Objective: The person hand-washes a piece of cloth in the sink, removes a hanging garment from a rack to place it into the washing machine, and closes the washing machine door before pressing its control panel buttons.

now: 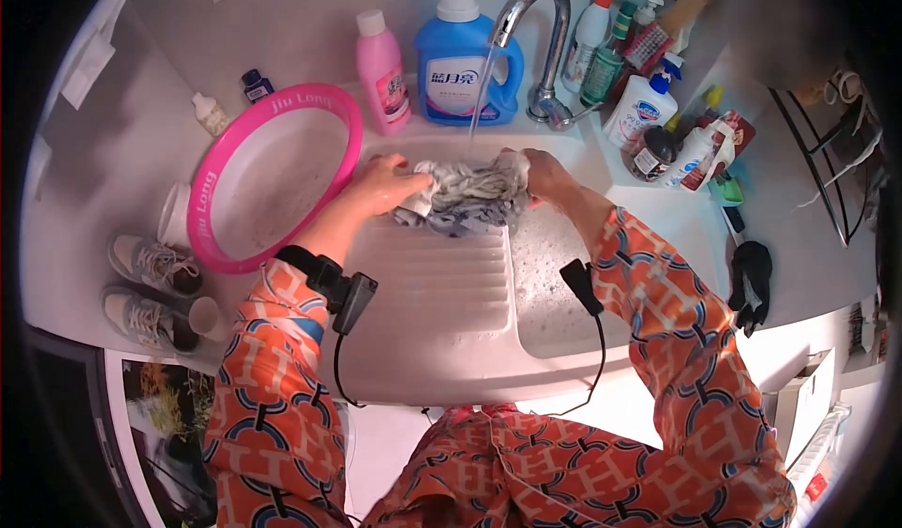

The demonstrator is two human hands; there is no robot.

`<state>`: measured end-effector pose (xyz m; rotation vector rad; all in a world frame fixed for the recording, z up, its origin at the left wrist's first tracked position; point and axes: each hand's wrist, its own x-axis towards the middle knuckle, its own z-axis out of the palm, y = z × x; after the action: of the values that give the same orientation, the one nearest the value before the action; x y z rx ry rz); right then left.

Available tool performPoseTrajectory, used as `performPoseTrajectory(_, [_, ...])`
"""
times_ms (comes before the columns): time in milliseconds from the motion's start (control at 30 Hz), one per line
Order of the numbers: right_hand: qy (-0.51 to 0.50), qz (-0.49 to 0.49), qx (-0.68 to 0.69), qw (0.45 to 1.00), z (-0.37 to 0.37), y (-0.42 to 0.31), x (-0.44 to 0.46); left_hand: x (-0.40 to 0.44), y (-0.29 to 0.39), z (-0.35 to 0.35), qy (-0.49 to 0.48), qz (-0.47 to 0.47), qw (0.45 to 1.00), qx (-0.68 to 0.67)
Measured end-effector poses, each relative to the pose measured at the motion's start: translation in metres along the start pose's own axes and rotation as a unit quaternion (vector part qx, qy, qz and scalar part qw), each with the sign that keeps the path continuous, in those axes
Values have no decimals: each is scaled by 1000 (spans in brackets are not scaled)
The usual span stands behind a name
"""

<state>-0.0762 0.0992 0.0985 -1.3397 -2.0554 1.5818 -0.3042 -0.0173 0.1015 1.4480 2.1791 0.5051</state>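
A bunched, wet grey-and-white cloth (470, 190) with darker bluish parts is stretched between my two hands, over the top of the ribbed washboard (432, 274) moulded into the sink. My left hand (387, 186) grips its left end, fingers curled round the fabric. At the other end, my right hand (552, 182) is closed on the cloth. Water runs in a thin stream from the chrome tap (554, 49) down to the cloth. What kind of garment or towel it is, the folds hide.
On the left, a pink-rimmed basin (209, 199) leans beside a pair of sneakers (150, 317). A pink bottle (383, 77) and a blue detergent jug (460, 68) stand behind the sink. Several bottles, including a white pump bottle (641, 110), crowd the right corner. Black gloves (752, 279) hang at the right.
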Motion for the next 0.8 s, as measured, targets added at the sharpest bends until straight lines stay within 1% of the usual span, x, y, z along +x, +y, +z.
performPoseTrajectory(67, [102, -65, -93, 988, 9, 42, 41, 7, -6, 15, 52, 71, 996, 25])
performPoseTrajectory(100, [88, -140, -46, 985, 23, 55, 52, 10, -6, 25, 78, 106, 991, 37])
performPoseTrajectory(133, [72, -212, 1, 974, 41, 66, 57, 10, -5, 42, 78, 113, 983, 121])
performPoseTrajectory(167, [44, -303, -166, 938, 53, 73, 60, -1, 8, 48, 9, 97, 980, 172])
performPoseTrajectory(200, [14, -381, -325, 865, 66, 78, 59, -4, 9, 67, 7, 101, 977, 187])
performPoseTrajectory(233, [94, -211, -347, 909, 84, 49, 14, -9, 4, 83, 5, 104, 974, 201])
performPoseTrajectory(267, [73, -204, -359, 908, 88, 46, 1, -18, 0, 87, -17, 130, 967, 218])
performPoseTrajectory(333, [31, -280, -304, 910, 89, 68, -10, -31, -7, 89, -56, 182, 949, 249])
performPoseTrajectory(400, [-45, -298, -321, 898, 79, 70, -44, -63, -17, 83, -94, 236, 941, 225])
performPoseTrajectory(433, [-81, -310, -330, 888, 72, 62, -49, -65, -20, 78, -107, 263, 935, 214])
performPoseTrajectory(467, [-100, -268, -356, 890, 70, 54, -41, -50, -23, 83, -83, 246, 938, 229])
performPoseTrajectory(533, [-33, -261, -401, 877, 73, 65, 19, -9, -23, 98, -38, 213, 942, 257])
performPoseTrajectory(567, [-1, -258, -424, 868, 73, 64, 45, 9, -13, 87, -41, 190, 942, 273])
performPoseTrajectory(633, [0, -189, -375, 907, 70, 39, 63, 33, 8, 63, -52, 144, 941, 303])
performPoseTrajectory(667, [2, -152, -350, 924, 70, 33, 62, 26, 12, 65, -58, 126, 954, 268])
performPoseTrajectory(733, [-10, -220, -416, 882, 76, 48, 47, 13, 18, 67, -63, 88, 974, 197])
performPoseTrajectory(767, [-40, -219, -375, 900, 74, 56, 30, -1, 16, 70, -67, 121, 969, 204])
performPoseTrajectory(800, [-70, -215, -333, 915, 70, 48, 3, -25, 8, 81, -75, 153, 963, 211])
